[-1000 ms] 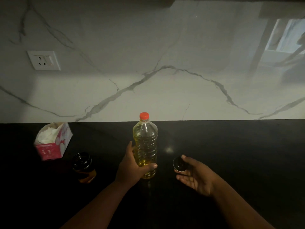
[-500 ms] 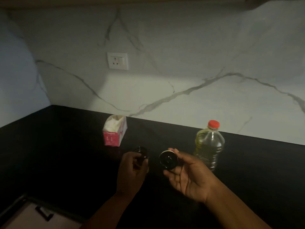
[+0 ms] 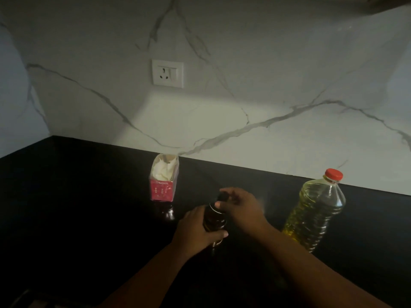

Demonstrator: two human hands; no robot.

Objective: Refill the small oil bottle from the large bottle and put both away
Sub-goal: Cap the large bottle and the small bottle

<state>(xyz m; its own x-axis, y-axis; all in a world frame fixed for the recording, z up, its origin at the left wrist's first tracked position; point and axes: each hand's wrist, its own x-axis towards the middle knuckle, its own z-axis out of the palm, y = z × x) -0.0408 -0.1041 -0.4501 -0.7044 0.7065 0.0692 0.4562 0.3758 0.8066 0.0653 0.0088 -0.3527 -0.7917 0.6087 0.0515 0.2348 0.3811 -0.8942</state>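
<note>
Dim kitchen corner. Black countertop under a white marble backsplash with grey veins; a wall socket sits on the backsplash above the far middle of the counter.

Small oil bottle: dark glass, near centre of the counter, upright or nearly so. Left hand is wrapped around its body, thumb across the near side. Right hand sits on top at the neck, fingers curled down over a dark cap. Light is too poor to say whether the cap is seated on the threads or merely held there.

Large bottle: clear plastic, yellow oil, standing to the right of the hands and apart from them. Red cap is on, so no pouring is set up at this moment.

Pink tissue box stands far left of the hands, white tissue showing at its open top.

Judgement: the step in hand is cap work on the small bottle. Whether it is coming off for filling or going on after filling cannot be told; oil level inside the dark glass is unreadable. Next move calls for the left hand bracing the bottle against the twist so it does not skid or tip.
</note>
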